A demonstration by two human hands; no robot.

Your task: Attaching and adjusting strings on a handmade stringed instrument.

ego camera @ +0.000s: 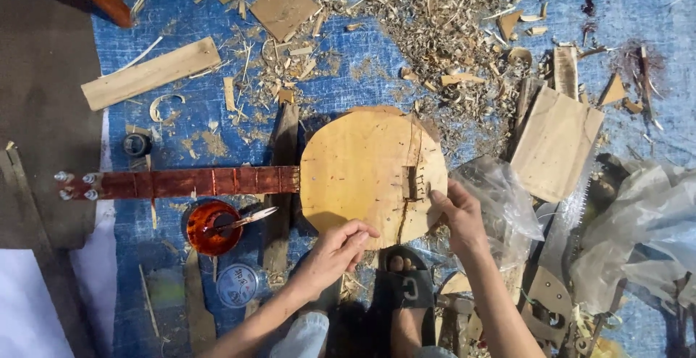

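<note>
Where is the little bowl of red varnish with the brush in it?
In the head view, the red bowl sits on the blue tarp at lower left, just below the dark red instrument neck and left of the person's left hand.

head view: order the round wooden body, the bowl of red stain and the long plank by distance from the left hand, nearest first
1. Round wooden body: under the left hand's fingertips, just above it.
2. Bowl of red stain: to its left, by the red neck.
3. Long plank: far upper left, on the blue tarp.
</note>
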